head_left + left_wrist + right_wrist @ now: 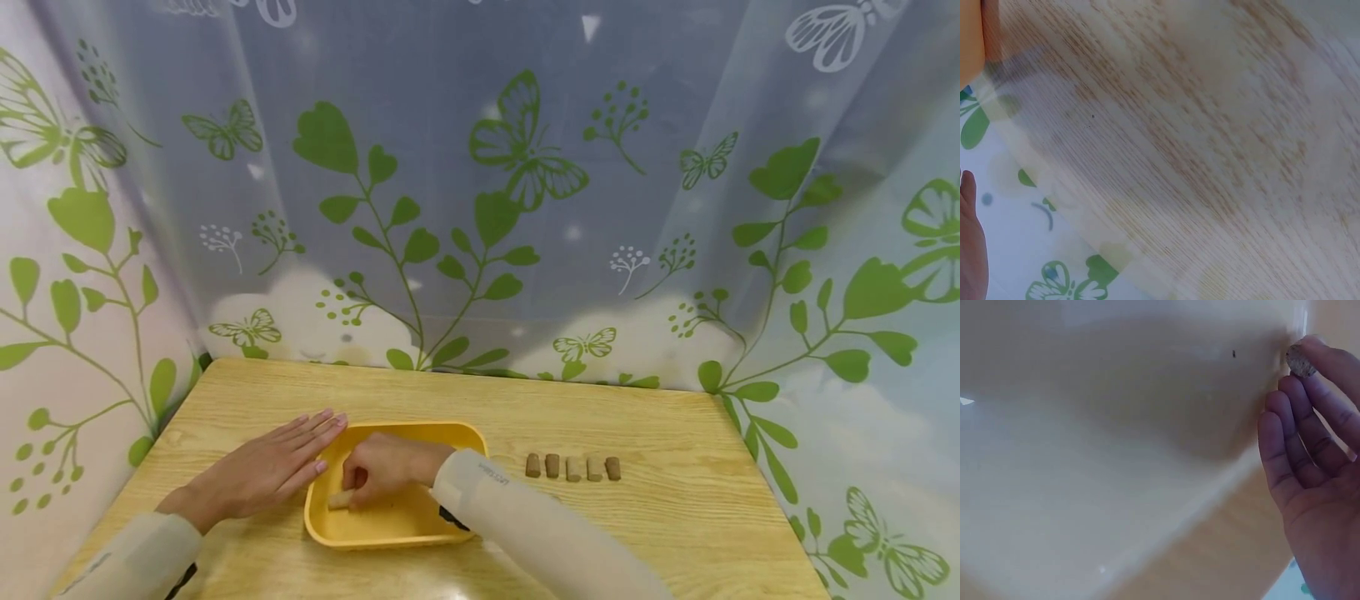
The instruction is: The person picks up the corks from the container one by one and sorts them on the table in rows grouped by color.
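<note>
A yellow plastic tub (397, 537) stands on the wooden table. Inside it, near its left end, my right hand (386, 471) pinches a small pale cork (341, 500) between thumb and fingertips. In the right wrist view the speckled round end of that cork (1300, 361) shows between the thumb and index finger of the right hand (1316, 444). My left hand (262, 467) lies against the tub's left rim with its fingers straight, holding nothing. Only a sliver of the left hand (971, 250) appears at the edge of the left wrist view.
Right of the tub, several short corks (573, 469), some darker than others, stand in a row on the wooden table (675, 500). A curtain (450, 275) printed with leaves and butterflies encloses the table at the back and both sides.
</note>
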`<state>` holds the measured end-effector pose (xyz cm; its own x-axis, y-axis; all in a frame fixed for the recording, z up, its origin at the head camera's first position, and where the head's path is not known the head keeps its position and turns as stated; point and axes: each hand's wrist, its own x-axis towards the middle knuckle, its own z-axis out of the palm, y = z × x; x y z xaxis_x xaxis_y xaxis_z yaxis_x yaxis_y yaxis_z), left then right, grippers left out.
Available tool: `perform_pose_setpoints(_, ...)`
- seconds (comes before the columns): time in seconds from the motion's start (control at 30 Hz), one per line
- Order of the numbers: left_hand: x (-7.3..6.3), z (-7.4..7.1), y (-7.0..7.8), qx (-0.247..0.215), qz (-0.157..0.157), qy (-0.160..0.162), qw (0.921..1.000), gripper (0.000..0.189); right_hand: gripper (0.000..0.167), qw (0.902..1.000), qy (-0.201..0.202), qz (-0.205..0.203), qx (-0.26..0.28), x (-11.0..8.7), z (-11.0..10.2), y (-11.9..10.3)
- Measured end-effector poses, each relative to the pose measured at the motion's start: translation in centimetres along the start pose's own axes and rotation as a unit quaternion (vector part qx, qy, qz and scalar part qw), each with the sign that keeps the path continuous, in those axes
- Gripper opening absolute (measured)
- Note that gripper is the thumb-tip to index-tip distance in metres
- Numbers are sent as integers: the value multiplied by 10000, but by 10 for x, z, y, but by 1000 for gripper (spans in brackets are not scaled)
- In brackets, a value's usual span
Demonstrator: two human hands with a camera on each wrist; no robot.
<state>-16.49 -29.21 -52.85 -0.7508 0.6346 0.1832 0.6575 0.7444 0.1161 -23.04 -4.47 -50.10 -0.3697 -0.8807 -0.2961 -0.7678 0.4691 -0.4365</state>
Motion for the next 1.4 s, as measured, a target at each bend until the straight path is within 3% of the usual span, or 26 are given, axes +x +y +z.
perform_pose_setpoints(0.43,-1,0,1,-78,-201,-192,9996,59,17,9934,528,50,1014,-33,-22,14)
perform_pose_setpoints(0.93,1,-1,3,-142,-224,-221,9994,59,33,9842,946,-259,1473,-79,-33,31)
perform_pose_setpoints(1.2,2,-1,4,-64,-155,-107,9998,60,36,9804,1121,-399,1571,-93,-30,39)
perform_pose_setpoints(1.4,9,-1,11,-79,65,7,9999,63,37,9782,1253,-493,1580,-101,-26,45)
